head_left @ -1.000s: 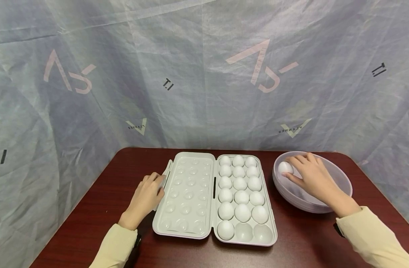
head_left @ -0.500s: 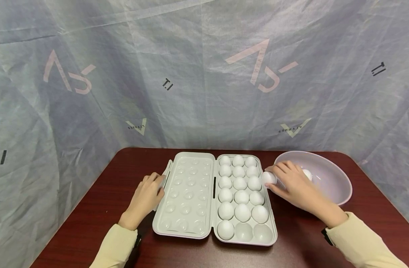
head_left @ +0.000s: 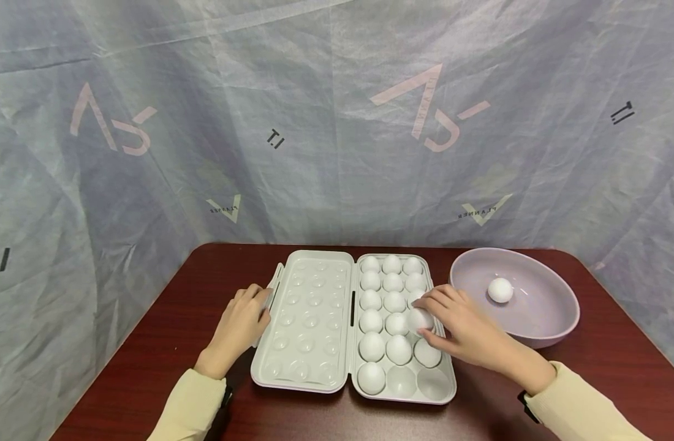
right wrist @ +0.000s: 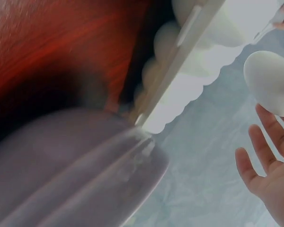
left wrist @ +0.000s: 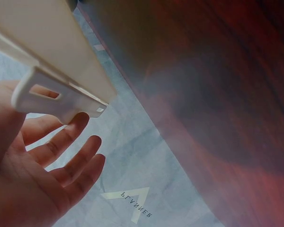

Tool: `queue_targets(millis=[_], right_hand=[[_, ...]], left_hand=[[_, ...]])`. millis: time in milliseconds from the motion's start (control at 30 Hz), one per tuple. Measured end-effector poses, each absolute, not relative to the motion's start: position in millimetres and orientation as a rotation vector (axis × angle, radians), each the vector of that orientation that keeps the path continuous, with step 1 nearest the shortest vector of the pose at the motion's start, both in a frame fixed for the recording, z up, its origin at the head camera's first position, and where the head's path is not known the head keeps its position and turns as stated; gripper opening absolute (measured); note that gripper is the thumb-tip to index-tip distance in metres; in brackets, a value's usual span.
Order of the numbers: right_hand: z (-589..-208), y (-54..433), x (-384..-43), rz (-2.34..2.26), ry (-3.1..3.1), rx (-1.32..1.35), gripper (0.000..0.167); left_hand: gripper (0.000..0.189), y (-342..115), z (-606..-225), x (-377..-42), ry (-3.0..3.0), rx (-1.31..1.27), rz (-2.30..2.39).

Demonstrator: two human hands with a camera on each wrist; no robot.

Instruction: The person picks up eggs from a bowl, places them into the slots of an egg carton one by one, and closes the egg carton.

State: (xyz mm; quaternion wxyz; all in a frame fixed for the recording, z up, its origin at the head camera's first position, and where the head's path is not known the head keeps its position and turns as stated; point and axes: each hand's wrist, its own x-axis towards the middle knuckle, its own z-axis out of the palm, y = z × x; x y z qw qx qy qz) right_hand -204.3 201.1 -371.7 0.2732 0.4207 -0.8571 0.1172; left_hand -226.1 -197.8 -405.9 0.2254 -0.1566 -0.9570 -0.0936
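An opened white egg box (head_left: 350, 392) lies on the table, its bare lid (head_left: 301, 306) on the left. White eggs (head_left: 372, 347) fill most cups of its right half; the nearest row has two bare cups (head_left: 401, 381), middle and right. My right hand (head_left: 469, 334) pinches an egg (head_left: 420, 320) above the right column, also seen at the fingertips in the right wrist view. My left hand (head_left: 240, 324) holds the latch flap (left wrist: 61, 99) at the lid's left edge between thumb and fingers; its other fingers are spread in the left wrist view.
A pale purple bowl (head_left: 541, 309) stands right of the egg box with one egg (head_left: 500, 290) inside. The dark red table (head_left: 166, 343) ends in front of a grey printed cloth (head_left: 326, 184) hanging behind it.
My right hand has carried the egg out of the bowl, leftward and toward me, to over the egg box. The egg left in the bowl now shows. My left hand has stayed put.
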Motion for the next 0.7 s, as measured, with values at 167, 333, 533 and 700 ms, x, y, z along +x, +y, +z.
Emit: queue_targets(millis=[167, 333, 533, 700], right_hand=[[-374, 194, -197, 0.339, -2.276, 1.204, 0.036], [-377, 188, -191, 0.4, -2.246, 1.302, 0.035], [-385, 184, -185, 0.399, -2.258, 1.362, 0.035], [-392, 181, -180, 0.403, -2.258, 1.374, 0.036]], left_hand=[[0.036, -198, -406, -226, -2.644, -0.431, -0.26], [0.036, -198, -406, -226, -2.643, -0.433, -0.26], [0.036, -198, -407, -227, -2.645, -0.432, -0.255], [0.036, -198, -408, -227, -2.642, -0.432, -0.263]])
